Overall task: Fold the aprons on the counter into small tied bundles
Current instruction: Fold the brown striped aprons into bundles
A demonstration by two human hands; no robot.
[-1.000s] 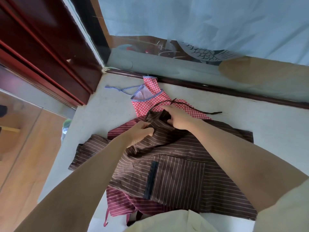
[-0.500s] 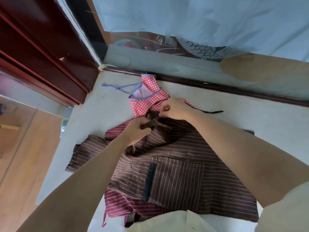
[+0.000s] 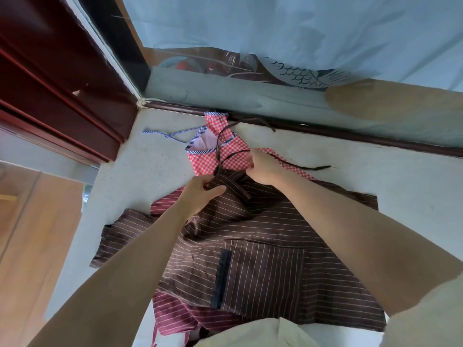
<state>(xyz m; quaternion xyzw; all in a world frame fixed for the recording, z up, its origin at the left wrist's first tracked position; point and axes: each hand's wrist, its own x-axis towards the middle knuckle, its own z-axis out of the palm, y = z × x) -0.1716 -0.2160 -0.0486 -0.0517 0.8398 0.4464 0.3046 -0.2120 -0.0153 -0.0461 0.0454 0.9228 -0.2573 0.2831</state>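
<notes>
The brown striped apron lies spread on the counter, and on my feed its wide lower part is nearest, below both wrists, with a pocket facing up. Under it, on the near side of the left forearm, I see a maroon striped apron sticking out, and another corner of it shows just below the left hand.

At the narrow top of the brown apron both hands are at work, close together but not touching. The left hand has its fingers curled and its thumb pressed in, pinching the bunched top edge of the cloth. The right hand, just beyond and to the right of it, is closed in a loose fist round the brown tie; I cannot make out its fingertips. The tie rises in a loop from between the two hands and runs away from them, while another end trails flat on the counter to the right of the right hand.

Directly beyond the hands lies a red checked apron, partly under the brown one, its blue-striped tie stretched out to the left. Past it a dark rail edges the counter, with a glass panel behind and a red wooden frame far to the left.
</notes>
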